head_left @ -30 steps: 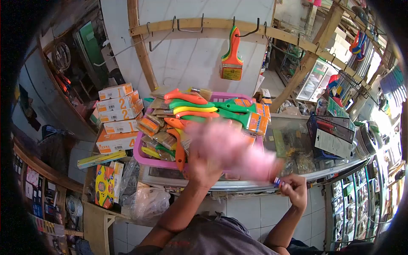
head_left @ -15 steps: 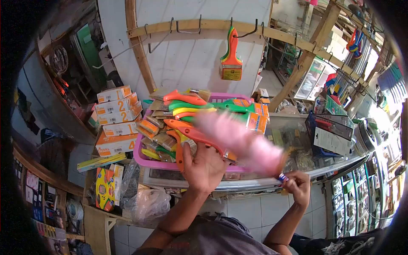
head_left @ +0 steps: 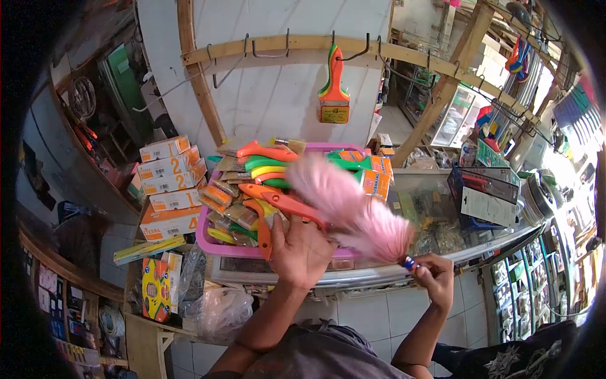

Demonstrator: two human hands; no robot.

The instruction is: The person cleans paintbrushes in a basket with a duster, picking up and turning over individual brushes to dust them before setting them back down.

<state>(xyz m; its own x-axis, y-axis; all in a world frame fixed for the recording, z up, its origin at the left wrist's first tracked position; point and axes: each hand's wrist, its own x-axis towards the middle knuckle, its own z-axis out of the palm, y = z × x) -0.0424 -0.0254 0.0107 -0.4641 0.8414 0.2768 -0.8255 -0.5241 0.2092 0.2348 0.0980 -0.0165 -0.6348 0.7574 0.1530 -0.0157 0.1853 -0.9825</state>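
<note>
A pink feather duster (head_left: 347,205), partly blurred, stretches over the right side of a pink basket (head_left: 205,237). My right hand (head_left: 435,278) is closed round the duster's short handle. Paintbrushes with orange, green and yellow handles fill the basket, many in clear packets. My left hand (head_left: 302,249) is at the basket's front edge, palm up, with its fingertips hidden under an orange brush handle (head_left: 291,205). Another orange handle (head_left: 264,237) stands just left of the thumb. Whether the left fingers grip a brush cannot be made out.
Orange-and-white boxes (head_left: 170,180) are stacked left of the basket. A glass counter (head_left: 429,252) extends right, bearing a dark blue rack (head_left: 467,221). Above, wide brushes (head_left: 334,101) hang from a hooked wooden rail (head_left: 271,45). Plastic bags (head_left: 221,309) lie front left.
The duster looks less blurred and its handle end has shifted slightly left with my right hand. My left hand stays at the basket's front edge. The whole view has shifted slightly.
</note>
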